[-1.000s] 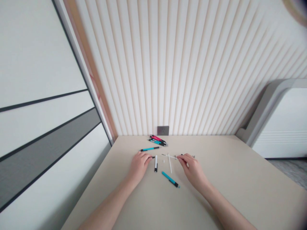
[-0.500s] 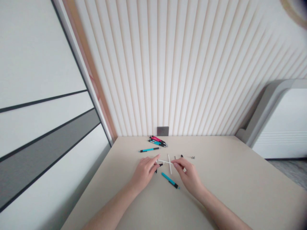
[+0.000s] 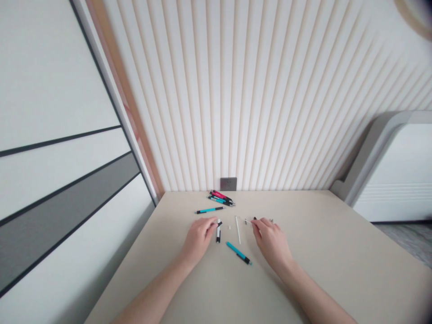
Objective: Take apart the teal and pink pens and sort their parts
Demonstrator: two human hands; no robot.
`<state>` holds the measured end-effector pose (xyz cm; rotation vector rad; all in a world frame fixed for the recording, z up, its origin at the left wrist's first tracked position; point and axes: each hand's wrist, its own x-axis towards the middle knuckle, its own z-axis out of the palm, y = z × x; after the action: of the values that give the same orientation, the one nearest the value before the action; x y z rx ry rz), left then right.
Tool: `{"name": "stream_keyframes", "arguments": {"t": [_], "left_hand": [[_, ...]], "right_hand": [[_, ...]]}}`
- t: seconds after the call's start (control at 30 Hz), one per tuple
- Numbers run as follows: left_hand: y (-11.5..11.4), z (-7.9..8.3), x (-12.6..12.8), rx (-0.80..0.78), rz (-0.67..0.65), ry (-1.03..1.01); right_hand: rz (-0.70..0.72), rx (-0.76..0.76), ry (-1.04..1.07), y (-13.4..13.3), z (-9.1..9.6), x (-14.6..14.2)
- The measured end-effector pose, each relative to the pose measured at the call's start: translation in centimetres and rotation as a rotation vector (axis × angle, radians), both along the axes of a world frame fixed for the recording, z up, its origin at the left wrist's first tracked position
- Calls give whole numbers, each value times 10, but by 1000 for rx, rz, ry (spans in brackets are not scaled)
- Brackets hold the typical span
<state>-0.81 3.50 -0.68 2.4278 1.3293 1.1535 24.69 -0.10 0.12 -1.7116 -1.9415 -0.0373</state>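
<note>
My left hand (image 3: pixel 200 237) is closed, thumb and forefinger pinching a small black pen part (image 3: pixel 220 223). Just right of it, a white pen barrel (image 3: pixel 218 233) with a black end lies on the table. My right hand (image 3: pixel 272 240) pinches a thin white refill (image 3: pixel 248 221) that points left from the fingertips. Between the hands lie a second white refill (image 3: pixel 238 230) and a tiny white piece (image 3: pixel 229 227). Small dark parts (image 3: pixel 255 218) are partly hidden by the right fingers. Nearer to me, a teal pen (image 3: pixel 239 253) rests at a slant.
Farther back on the table (image 3: pixel 216 292) lie a single teal pen (image 3: pixel 209 210) and a pile of pink and teal pens (image 3: pixel 221 198). Behind them is a ribbed wall with a dark socket (image 3: pixel 228 184). A white cabinet (image 3: pixel 60 189) rises at the left.
The white refill that reached from hand to hand has moved right with my right hand, away from the left. My left hand shifted slightly left, uncovering the white barrel.
</note>
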Motion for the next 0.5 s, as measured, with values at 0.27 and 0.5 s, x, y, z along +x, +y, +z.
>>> {"name": "stream_keyframes", "arguments": {"t": [0.27,0.5], "left_hand": [[-6,3,5,39,-140,89],[-13,7,11,74,-264,210]], "right_hand": [[164,-149,85,-4,-8,-13],[262,-131,318,-4,5,-16]]}}
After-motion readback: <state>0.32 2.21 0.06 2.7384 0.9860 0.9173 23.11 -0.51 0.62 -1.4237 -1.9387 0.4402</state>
